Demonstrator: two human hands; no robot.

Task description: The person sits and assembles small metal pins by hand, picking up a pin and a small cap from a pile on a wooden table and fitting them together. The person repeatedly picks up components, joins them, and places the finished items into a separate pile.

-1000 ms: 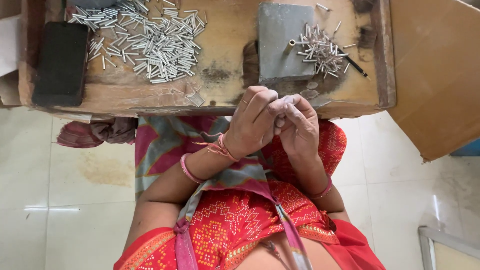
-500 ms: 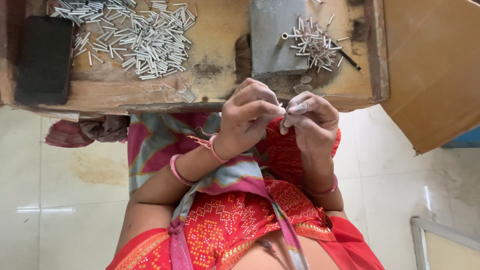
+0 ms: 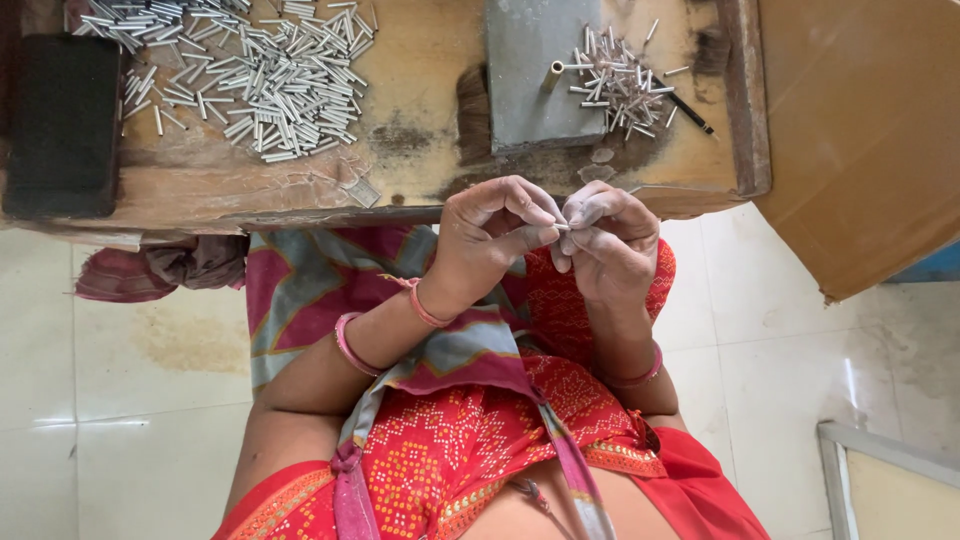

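Observation:
My left hand (image 3: pixel 493 235) and my right hand (image 3: pixel 606 232) meet fingertip to fingertip over my lap, just in front of the wooden bench's (image 3: pixel 420 120) near edge. Between the pinched fingers of both hands sits a small silvery metal piece (image 3: pixel 561 227), mostly hidden by the fingers. A large pile of short silver metal tubes (image 3: pixel 260 75) lies on the bench to the upper left. A smaller heap of thin metal pins (image 3: pixel 620 80) lies beside a grey metal block (image 3: pixel 530 70) straight beyond my hands.
A dark rectangular block (image 3: pixel 60 125) rests on the bench's left end. A brass tube (image 3: pixel 552 76) stands on the grey block. A brown board (image 3: pixel 860 130) leans at the right. Bunched cloth (image 3: pixel 160 265) hangs under the bench. Pale floor tiles surround me.
Both hands have stayed together at the bench edge, the fingers shifting slightly around the small piece. The view has tilted a little.

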